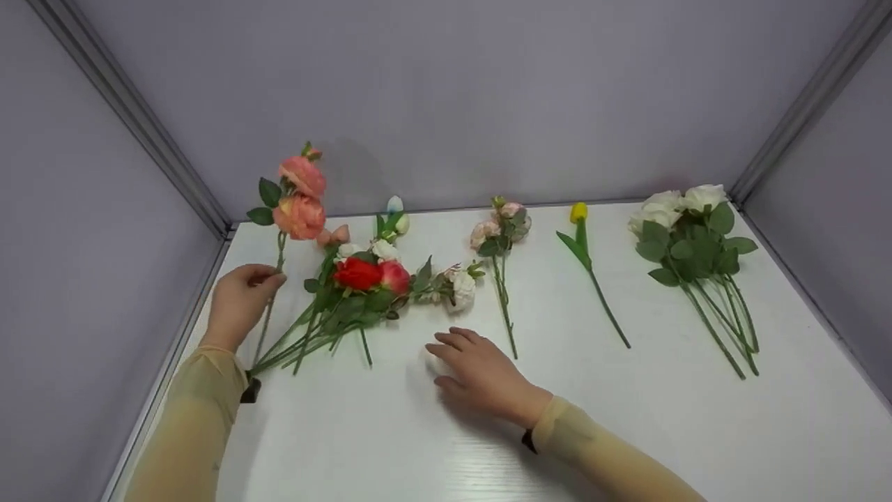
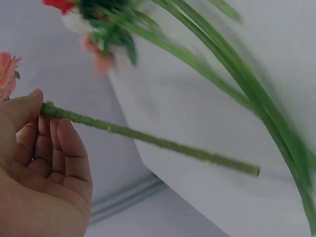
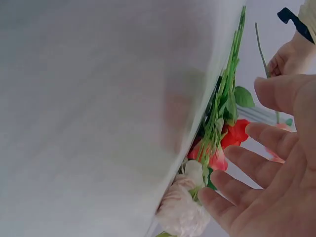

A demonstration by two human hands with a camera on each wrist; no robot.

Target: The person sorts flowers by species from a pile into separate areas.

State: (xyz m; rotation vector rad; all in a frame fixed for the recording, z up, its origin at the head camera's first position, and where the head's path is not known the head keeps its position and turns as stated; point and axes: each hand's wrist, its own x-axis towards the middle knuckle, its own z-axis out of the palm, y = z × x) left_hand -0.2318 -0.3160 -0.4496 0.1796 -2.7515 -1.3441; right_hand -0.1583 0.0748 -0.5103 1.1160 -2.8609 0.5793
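Note:
On the left side my left hand (image 1: pixel 240 303) pinches the stem of a coral-pink flower (image 1: pixel 301 216) with two blooms, holding it raised and upright. In the left wrist view the green stem (image 2: pixel 163 142) runs out from between thumb and fingers, its cut end free. Beside it a mixed pile of flowers (image 1: pixel 348 307) lies on the table, with a red bloom (image 1: pixel 357 273), a pink one and white ones. My right hand (image 1: pixel 484 376) hovers near the middle, fingers spread and holding nothing. The pile's stems and blooms show past its fingertips in the right wrist view.
Along the white table (image 1: pixel 390 446) lie a pale pink flower (image 1: pixel 500 237), a yellow tulip (image 1: pixel 580 213) and a bunch of white roses (image 1: pixel 686 209) at the right. Grey walls (image 1: pixel 460 97) enclose the back and both sides.

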